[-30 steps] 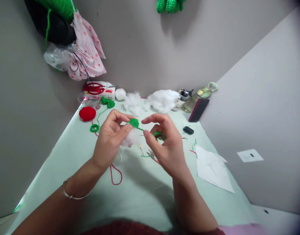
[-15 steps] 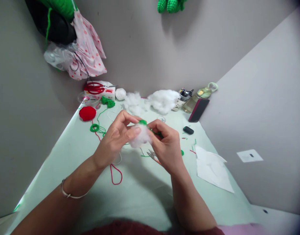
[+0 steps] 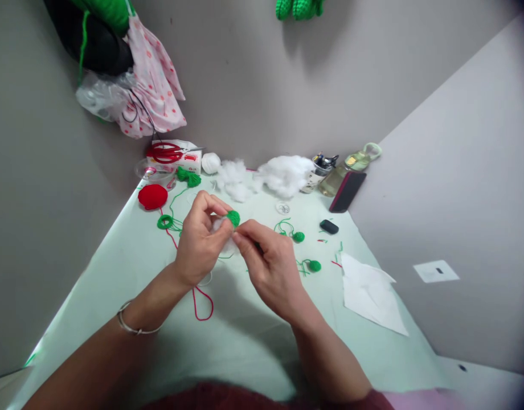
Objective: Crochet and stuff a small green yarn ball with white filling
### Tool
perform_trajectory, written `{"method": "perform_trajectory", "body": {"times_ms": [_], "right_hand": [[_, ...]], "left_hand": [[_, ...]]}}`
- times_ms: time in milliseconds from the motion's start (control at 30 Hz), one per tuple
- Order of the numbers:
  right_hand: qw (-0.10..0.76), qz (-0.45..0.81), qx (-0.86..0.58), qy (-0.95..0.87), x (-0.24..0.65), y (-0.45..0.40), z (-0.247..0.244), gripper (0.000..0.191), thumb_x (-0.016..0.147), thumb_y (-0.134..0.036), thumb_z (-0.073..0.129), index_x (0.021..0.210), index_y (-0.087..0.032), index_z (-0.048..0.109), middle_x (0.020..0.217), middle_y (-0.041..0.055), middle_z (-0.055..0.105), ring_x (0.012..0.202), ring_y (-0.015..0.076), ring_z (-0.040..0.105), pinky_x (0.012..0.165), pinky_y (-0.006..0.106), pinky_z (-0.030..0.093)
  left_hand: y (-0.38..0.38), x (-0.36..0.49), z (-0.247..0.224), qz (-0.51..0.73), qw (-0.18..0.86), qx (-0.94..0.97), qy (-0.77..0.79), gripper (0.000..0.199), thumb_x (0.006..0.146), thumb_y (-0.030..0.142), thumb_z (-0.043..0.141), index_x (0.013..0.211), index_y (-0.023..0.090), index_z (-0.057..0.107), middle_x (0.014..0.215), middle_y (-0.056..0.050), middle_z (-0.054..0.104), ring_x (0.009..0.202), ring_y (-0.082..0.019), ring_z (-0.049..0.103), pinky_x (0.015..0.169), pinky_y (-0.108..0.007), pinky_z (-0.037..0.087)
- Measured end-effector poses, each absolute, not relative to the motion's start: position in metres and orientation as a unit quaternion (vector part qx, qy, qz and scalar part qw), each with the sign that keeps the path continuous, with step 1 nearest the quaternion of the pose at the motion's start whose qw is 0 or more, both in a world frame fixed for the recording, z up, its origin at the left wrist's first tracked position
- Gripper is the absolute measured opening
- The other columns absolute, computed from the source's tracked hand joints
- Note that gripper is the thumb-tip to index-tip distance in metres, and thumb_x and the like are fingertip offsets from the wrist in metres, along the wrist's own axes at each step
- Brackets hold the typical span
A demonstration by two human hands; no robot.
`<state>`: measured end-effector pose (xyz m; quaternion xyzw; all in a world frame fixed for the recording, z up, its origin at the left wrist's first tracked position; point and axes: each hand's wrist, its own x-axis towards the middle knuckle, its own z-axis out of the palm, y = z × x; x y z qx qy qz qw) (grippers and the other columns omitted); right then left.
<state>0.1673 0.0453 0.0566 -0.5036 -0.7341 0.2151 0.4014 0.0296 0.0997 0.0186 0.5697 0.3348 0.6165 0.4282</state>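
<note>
A small green crochet piece (image 3: 233, 218) sits at the fingertips of my left hand (image 3: 202, 242), which also has a tuft of white stuffing (image 3: 218, 224) under its thumb. Thumb and forefinger of my right hand (image 3: 268, 259) pinch together against the near side of the piece, where more white fluff shows below. Part of the stuffing is hidden by the fingers. Both hands are held above the table, their fingertips touching. On the table to the right lie two small green crochet balls (image 3: 314, 266) with loose yarn tails.
White stuffing (image 3: 285, 175) lies in heaps at the back. A red yarn ball (image 3: 153, 196), green yarn ring (image 3: 164, 222) and red-handled scissors (image 3: 166, 152) are at the left. To the right are a pen cup (image 3: 315, 173), bottle (image 3: 334, 179), phone (image 3: 348, 192) and paper (image 3: 371, 293).
Both hands have shifted left with the green piece, which shows more now, while less of the stuffing is visible. My right hand has uncovered the green crochet balls on the table.
</note>
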Motion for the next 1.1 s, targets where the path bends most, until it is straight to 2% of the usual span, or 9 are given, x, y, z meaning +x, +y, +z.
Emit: {"method": "perform_trajectory", "body": {"times_ms": [167,267,367,500,667,733,867,967,1100], "right_hand": [[0.415,0.199,-0.518,-0.721,0.171,0.051,0.053,0.017,0.097,-0.024,0.056,0.08,-0.022,0.054,0.063,-0.0062,0.045,0.056,0.0104,0.038,0.055,0.025,0.031],[0.437,0.183,-0.54,-0.696,0.176,0.052,0.055,0.02,0.093,-0.022,0.059,0.074,-0.022,0.052,0.06,-0.0077,0.039,0.055,0.0094,0.034,0.055,0.025,0.028],[0.448,0.176,-0.551,-0.682,0.181,0.053,0.057,0.022,0.092,-0.019,0.059,0.071,-0.022,0.052,0.058,-0.0083,0.035,0.055,0.009,0.031,0.055,0.026,0.027],[0.444,0.196,-0.542,-0.686,0.186,0.054,0.059,0.018,0.091,-0.018,0.061,0.074,-0.021,0.057,0.057,-0.009,0.034,0.054,0.0086,0.03,0.054,0.025,0.027],[0.405,0.226,-0.533,-0.708,0.184,0.049,0.061,0.018,0.099,-0.023,0.055,0.082,-0.021,0.058,0.062,-0.0072,0.046,0.055,0.009,0.037,0.056,0.024,0.032],[0.394,0.214,-0.524,-0.725,0.18,0.046,0.06,0.021,0.101,-0.023,0.052,0.08,-0.021,0.055,0.063,-0.007,0.046,0.055,0.0089,0.037,0.056,0.024,0.033],[0.401,0.186,-0.497,-0.746,0.172,0.048,0.053,0.02,0.101,-0.019,0.051,0.081,-0.021,0.054,0.064,-0.0068,0.047,0.055,0.0086,0.039,0.058,0.023,0.033],[0.417,0.19,-0.499,-0.736,0.173,0.055,0.047,0.017,0.098,-0.018,0.055,0.081,-0.021,0.056,0.061,-0.0075,0.046,0.053,0.0084,0.038,0.056,0.023,0.032],[0.442,0.167,-0.534,-0.702,0.178,0.06,0.047,0.021,0.095,-0.024,0.064,0.075,-0.022,0.056,0.057,-0.0082,0.04,0.052,0.0087,0.034,0.054,0.024,0.027]], "left_hand": [[0.096,0.023,0.023,0.561,0.529,0.538,0.34,0.015,0.086,0.023,0.072,0.087,0.024,0.057,0.097,-0.002,0.068,0.08,-0.017,0.063,0.065,-0.028,0.051],[0.095,0.018,0.027,0.537,0.565,0.547,0.307,0.009,0.092,0.029,0.07,0.092,0.024,0.063,0.107,-0.003,0.07,0.086,-0.017,0.065,0.068,-0.028,0.054],[0.097,0.013,0.03,0.526,0.565,0.564,0.294,0.011,0.098,0.034,0.066,0.093,0.025,0.068,0.113,-0.005,0.072,0.093,-0.018,0.066,0.073,-0.029,0.055],[0.099,0.01,0.034,0.518,0.556,0.591,0.271,0.01,0.089,0.026,0.077,0.091,0.025,0.067,0.108,-0.005,0.072,0.099,-0.021,0.069,0.076,-0.032,0.058],[0.094,0.018,0.031,0.523,0.545,0.581,0.304,0.016,0.086,0.018,0.073,0.089,0.024,0.059,0.096,0.0,0.067,0.069,-0.012,0.063,0.056,-0.025,0.051],[0.094,0.024,0.026,0.552,0.5,0.58,0.33,0.019,0.083,0.015,0.071,0.087,0.023,0.055,0.091,0.002,0.065,0.065,-0.01,0.061,0.056,-0.024,0.049],[0.099,0.028,0.016,0.602,0.43,0.577,0.346,0.021,0.081,0.016,0.072,0.088,0.023,0.053,0.088,0.002,0.063,0.075,-0.013,0.064,0.065,-0.026,0.052],[0.102,0.026,0.017,0.58,0.472,0.565,0.348,0.016,0.082,0.019,0.07,0.086,0.023,0.055,0.09,0.001,0.066,0.078,-0.015,0.065,0.063,-0.026,0.053],[0.099,0.021,0.026,0.545,0.535,0.566,0.311,0.008,0.089,0.022,0.068,0.091,0.022,0.06,0.097,-0.001,0.068,0.085,-0.016,0.067,0.066,-0.026,0.056]]}}
